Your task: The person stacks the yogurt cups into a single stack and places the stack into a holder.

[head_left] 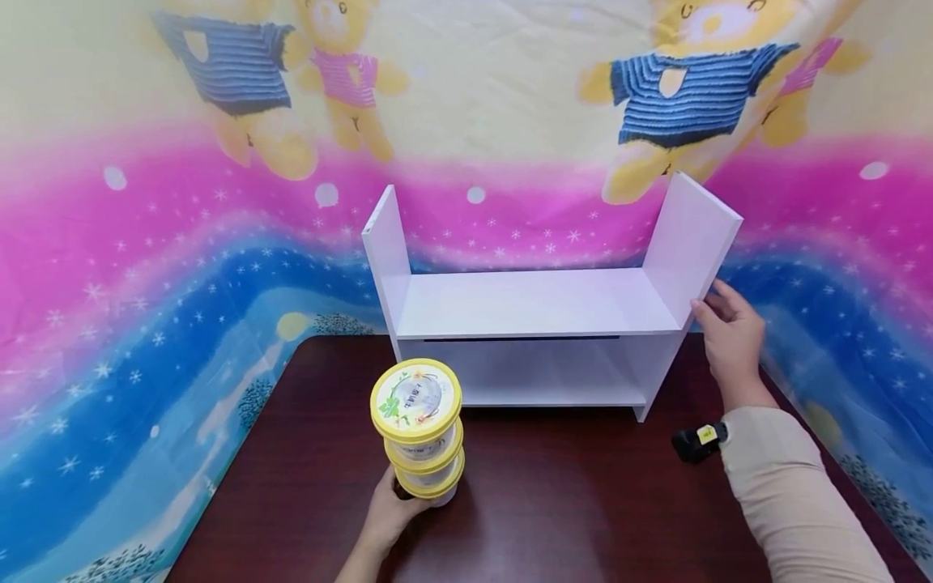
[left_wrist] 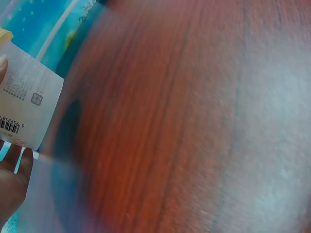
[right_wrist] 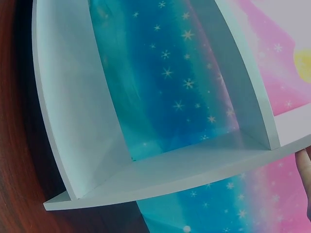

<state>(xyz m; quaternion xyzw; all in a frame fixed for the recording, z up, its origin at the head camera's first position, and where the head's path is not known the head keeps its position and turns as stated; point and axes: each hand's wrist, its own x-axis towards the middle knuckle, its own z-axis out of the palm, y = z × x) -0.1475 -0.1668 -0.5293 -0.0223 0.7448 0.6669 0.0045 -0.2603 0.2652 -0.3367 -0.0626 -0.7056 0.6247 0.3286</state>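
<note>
In the head view my left hand (head_left: pixel 389 514) grips the bottom of a stack of three round tubs (head_left: pixel 416 401) with yellow lids. The top lid is white with a printed floral design. The lowest tub's white side (left_wrist: pixel 31 90) shows a barcode in the left wrist view, with fingers under its base. A white two-tier shelf (head_left: pixel 535 304) stands behind the stack. My right hand (head_left: pixel 732 340) holds that shelf's right side panel (head_left: pixel 692 251), thumb at the front edge and fingers along the outer face. Only part of this hand shows in the right wrist view.
The shelf stands on a dark reddish-brown table (head_left: pixel 539 494). Behind it hangs a printed cloth (head_left: pixel 496 121) with bears and snowflakes, which also runs along both sides. A black strap device (head_left: pixel 698 441) with a yellow label is at the right wrist.
</note>
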